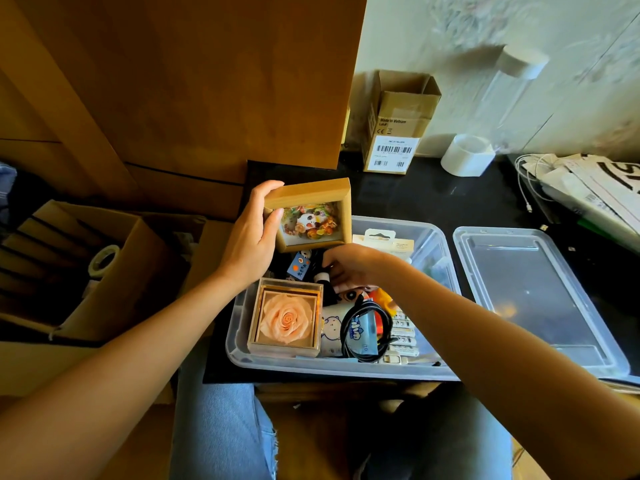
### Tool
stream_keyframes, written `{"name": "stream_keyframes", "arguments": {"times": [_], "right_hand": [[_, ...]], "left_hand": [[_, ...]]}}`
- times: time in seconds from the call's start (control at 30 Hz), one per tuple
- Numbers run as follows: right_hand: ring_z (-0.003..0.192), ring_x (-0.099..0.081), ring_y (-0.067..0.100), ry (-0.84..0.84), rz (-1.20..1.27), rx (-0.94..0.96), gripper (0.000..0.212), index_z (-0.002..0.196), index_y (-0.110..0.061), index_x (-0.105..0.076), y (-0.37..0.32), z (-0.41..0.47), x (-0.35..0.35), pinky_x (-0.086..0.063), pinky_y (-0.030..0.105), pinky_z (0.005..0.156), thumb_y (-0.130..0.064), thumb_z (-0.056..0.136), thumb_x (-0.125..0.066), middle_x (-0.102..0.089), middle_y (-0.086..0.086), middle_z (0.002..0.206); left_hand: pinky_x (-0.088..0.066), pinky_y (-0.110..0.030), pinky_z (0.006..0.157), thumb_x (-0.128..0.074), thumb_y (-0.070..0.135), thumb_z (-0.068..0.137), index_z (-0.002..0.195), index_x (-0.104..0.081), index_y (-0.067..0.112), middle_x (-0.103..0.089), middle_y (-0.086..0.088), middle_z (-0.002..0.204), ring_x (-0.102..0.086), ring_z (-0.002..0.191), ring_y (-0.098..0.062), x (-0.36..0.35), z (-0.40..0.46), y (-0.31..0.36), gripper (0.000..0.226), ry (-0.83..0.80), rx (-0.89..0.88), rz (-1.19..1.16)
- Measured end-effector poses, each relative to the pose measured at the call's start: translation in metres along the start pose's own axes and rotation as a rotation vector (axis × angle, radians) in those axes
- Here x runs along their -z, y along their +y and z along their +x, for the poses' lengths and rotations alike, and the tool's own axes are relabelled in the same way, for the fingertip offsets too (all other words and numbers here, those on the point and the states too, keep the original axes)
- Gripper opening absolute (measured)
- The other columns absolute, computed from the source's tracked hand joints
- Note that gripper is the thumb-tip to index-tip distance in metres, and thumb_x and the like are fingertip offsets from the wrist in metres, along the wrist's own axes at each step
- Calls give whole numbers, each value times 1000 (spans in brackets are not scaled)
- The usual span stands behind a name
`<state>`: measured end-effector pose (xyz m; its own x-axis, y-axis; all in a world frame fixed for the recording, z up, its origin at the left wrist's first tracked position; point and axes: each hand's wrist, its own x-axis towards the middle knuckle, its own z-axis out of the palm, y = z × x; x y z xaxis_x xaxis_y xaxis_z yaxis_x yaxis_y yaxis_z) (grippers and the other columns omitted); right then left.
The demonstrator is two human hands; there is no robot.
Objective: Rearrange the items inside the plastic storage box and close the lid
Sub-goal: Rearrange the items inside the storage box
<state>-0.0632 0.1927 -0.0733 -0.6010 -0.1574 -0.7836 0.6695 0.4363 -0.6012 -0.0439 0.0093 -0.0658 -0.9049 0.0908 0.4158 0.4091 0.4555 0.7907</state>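
Observation:
A clear plastic storage box [438,244] stands open on a black desk, full of small items. My left hand [251,237] grips a wooden frame with a panda picture [311,216], held tilted above the box's far left corner. My right hand [353,266] reaches down into the box among small panda toys [304,263]; its fingertips are hidden, so I cannot tell whether it holds anything. A boxed peach rose [286,318] sits at the box's near left. A coiled black cable [363,329] lies beside it. The clear lid [533,299] lies flat to the right of the box.
A small open cardboard carton [398,126] and a roll of white tape [467,155] stand at the back of the desk. Papers and white cables [588,188] pile at the right. An open cardboard box [104,258] sits on the left, below a wooden cabinet [173,81].

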Motion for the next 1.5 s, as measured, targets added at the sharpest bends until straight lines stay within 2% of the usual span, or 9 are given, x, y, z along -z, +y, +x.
{"name": "stream_keyframes", "arguments": {"times": [0.17,0.27,0.4,0.6,0.77,1.1,1.27,1.37,1.5], "right_hand": [[63,-60,20,20,-22,-16,19,105,-3,-49,-1,-8,2,-54,24,48,-19,94,-48,-59,11,80],[57,-60,19,80,-358,10,30,110,0,-54,-2,-12,0,-55,25,52,-26,95,-48,-63,11,76],[74,-57,21,275,-1054,274,28,96,-7,-61,-2,-19,-9,-47,28,65,-32,93,-48,-56,3,73],[80,-62,23,617,-1088,624,28,118,-23,-54,2,-31,-21,-44,27,58,-24,91,-54,-64,4,98],[111,-55,26,336,-1195,715,54,136,-37,-38,3,-26,-20,-52,36,83,-21,88,-59,-54,3,131],[97,-60,21,518,-1368,818,37,116,-25,-54,9,-32,-8,-43,28,66,-28,81,-67,-58,-2,118],[102,-53,18,226,-1354,778,48,120,-18,-51,9,-41,5,-42,22,72,-19,75,-68,-55,0,119],[104,-56,22,-16,-1153,665,35,121,-14,-55,-2,-38,-2,-48,30,84,-12,85,-56,-59,5,116],[114,-52,22,-38,-1098,674,33,125,-15,-54,-19,-16,-30,-41,32,98,-10,94,-43,-56,8,127]], "left_hand": [[-41,0,76,-38,9,101,137,-35,13,-45,3,124,-46,104,20,0,0,0,37,3,-1,-16],[-42,-1,75,-37,9,101,137,-35,13,-45,3,125,-48,105,15,0,0,0,37,4,-1,-18],[-45,-4,76,-37,10,101,138,-34,14,-44,3,126,-50,108,-4,-1,-1,-1,37,14,8,-13],[-43,-2,76,-36,9,101,138,-33,12,-42,3,126,-47,109,-5,0,-2,0,37,23,0,8],[-43,-3,76,-38,9,101,137,-35,11,-46,-4,129,-49,108,-7,0,-2,1,36,32,2,12],[-40,0,76,-39,10,101,137,-36,12,-44,1,129,-46,108,-2,1,-1,2,37,46,4,22],[-39,1,77,-39,10,101,138,-36,12,-43,4,128,-45,109,2,1,-1,3,37,44,0,12],[-42,0,78,-39,11,101,138,-36,13,-43,5,128,-46,109,3,1,-1,2,37,46,5,7],[-43,-3,81,-39,11,101,138,-37,14,-45,5,127,-48,111,-1,0,0,1,37,53,8,12]]}}
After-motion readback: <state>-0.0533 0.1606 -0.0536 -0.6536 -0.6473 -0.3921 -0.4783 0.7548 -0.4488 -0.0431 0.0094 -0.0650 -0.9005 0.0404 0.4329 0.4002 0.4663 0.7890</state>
